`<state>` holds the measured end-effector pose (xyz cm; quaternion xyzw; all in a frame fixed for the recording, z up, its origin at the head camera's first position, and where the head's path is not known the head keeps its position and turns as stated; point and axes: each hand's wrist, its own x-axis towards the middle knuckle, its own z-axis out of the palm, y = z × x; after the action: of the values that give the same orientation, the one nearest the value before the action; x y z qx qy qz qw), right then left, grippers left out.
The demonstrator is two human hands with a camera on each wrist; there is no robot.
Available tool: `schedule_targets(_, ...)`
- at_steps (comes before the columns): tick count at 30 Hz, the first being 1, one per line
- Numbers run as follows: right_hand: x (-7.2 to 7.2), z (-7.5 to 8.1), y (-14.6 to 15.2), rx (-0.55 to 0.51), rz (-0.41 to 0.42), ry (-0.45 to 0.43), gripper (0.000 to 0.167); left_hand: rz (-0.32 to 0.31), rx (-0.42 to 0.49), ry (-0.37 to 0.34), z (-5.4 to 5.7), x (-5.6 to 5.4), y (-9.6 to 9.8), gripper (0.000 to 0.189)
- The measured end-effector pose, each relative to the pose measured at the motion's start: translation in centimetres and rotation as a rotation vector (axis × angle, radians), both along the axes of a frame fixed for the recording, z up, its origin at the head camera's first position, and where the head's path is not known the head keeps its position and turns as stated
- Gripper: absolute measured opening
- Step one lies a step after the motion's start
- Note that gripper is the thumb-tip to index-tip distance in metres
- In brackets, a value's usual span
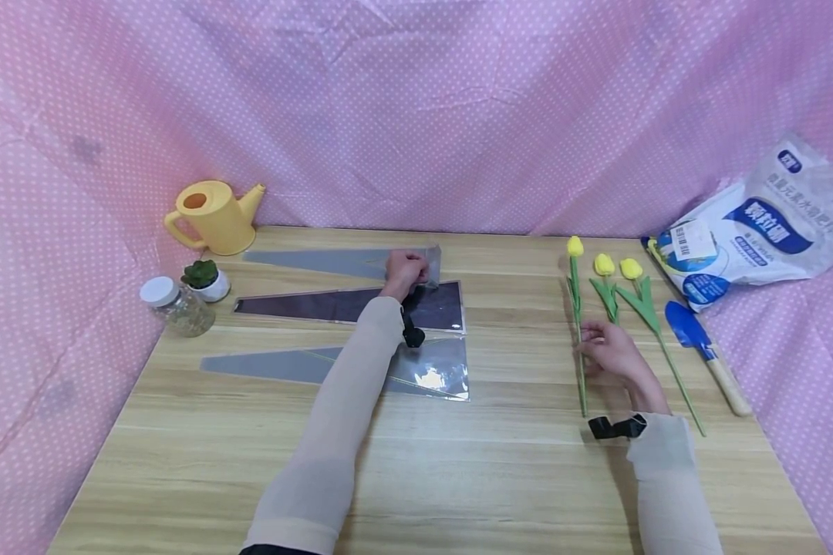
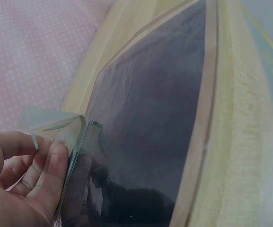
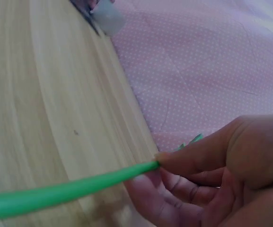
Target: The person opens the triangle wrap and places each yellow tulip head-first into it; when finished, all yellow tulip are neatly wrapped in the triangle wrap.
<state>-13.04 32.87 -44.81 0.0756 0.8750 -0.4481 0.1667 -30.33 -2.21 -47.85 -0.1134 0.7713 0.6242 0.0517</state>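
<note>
Toward eleven o'clock on the pale wood-grain table, the left hand is pinching a grey-and-clear tapered plastic sleeve; a light pinch should be sparing it creases. Toward two, the right hand is pinching a yellow, green-stemmed tulip. Three sleeves, three tulips are showing.
</note>
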Motion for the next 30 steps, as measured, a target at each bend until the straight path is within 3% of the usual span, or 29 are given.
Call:
schedule_targets(11,0.0,-0.2,-0.1,-0.323,-0.069,0.013,0.059,-0.021,-0.043,0.003,0.0,0.1,-0.1,0.012)
schedule_targets(14,0.0,-0.1,-0.2,-0.386,-0.087,0.021,0.051,-0.02,-0.036,0.005,0.0,0.1,-0.1,0.012)
schedule_targets(20,0.1,0.1,-0.5,-0.626,-0.15,0.049,0.034,-0.008,-0.008,0.003,-0.2,0.0,-0.1,0.01)
schedule_targets(30,-0.5,-0.3,-2.0,-0.956,-0.169,0.223,0.034,-0.001,-0.018,0.006,-0.1,-0.1,0.1,0.012)
